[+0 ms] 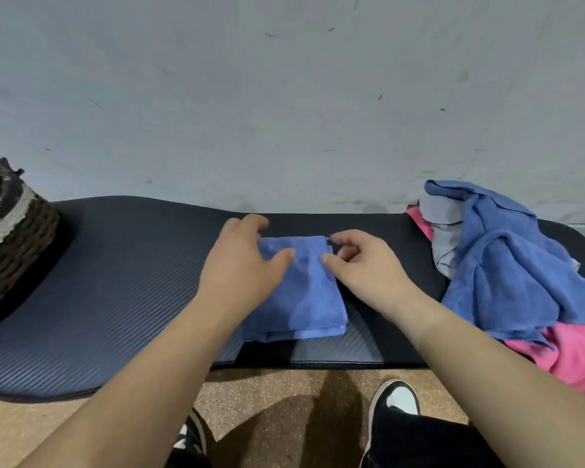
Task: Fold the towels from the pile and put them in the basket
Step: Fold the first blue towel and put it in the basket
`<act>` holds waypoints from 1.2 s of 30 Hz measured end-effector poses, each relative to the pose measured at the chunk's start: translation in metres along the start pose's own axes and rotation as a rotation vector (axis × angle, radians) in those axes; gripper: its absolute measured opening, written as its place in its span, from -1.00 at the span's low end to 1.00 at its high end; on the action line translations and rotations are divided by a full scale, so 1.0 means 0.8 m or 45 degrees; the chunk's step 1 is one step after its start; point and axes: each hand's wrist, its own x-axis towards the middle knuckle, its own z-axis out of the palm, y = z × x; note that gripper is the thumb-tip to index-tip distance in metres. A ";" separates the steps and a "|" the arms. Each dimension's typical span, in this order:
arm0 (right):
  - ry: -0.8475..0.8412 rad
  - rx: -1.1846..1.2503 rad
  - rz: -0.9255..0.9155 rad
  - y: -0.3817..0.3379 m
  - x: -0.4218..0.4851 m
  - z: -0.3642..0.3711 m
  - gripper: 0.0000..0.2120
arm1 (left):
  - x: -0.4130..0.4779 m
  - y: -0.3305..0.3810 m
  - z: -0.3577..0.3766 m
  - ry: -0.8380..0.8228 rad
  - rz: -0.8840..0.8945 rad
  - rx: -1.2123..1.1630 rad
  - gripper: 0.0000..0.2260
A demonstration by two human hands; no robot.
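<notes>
A blue towel (304, 292), folded into a small rectangle, lies flat in the middle of the dark ribbed mat (115, 282). My left hand (244, 261) rests on the towel's left half, its thumb lying across the cloth and its fingers curled over the far left corner. My right hand (362, 265) sits at the towel's right edge, with the thumb touching that edge and the fingers curled by the far right corner. A woven basket (14, 238) stands at the far left. The pile of towels (507, 265) lies at the right, blue and grey over pink.
The mat covers a low bench against a pale wall (284, 96). Below the bench edge is speckled floor (267, 400), with my shoes (395, 400) on it. Bare mat stretches between the basket and the folded towel.
</notes>
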 end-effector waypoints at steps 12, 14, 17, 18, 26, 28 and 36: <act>-0.390 -0.281 0.083 -0.016 -0.025 -0.003 -0.28 | -0.030 -0.040 0.010 -0.266 -0.122 0.307 -0.20; -0.360 -0.479 -0.002 -0.015 -0.024 -0.005 -0.03 | -0.040 -0.038 0.020 -0.243 -0.076 0.378 -0.12; -0.294 -0.557 -0.248 -0.015 -0.022 -0.011 0.17 | -0.039 -0.044 0.021 -0.206 -0.099 0.281 -0.13; -0.346 -0.530 -0.305 -0.013 -0.023 -0.011 0.14 | -0.036 -0.048 0.020 -0.191 -0.120 0.194 -0.20; -0.587 -0.719 -0.262 0.009 -0.033 0.015 0.07 | -0.025 -0.035 -0.005 -0.139 -0.174 -0.345 -0.71; -0.539 -0.732 -0.269 0.009 -0.033 0.020 0.10 | -0.026 -0.023 -0.010 -0.140 -0.160 -0.445 -0.72; -0.252 -0.618 -0.300 0.005 -0.034 0.008 0.00 | -0.032 0.025 -0.002 -0.103 0.104 -0.143 -0.81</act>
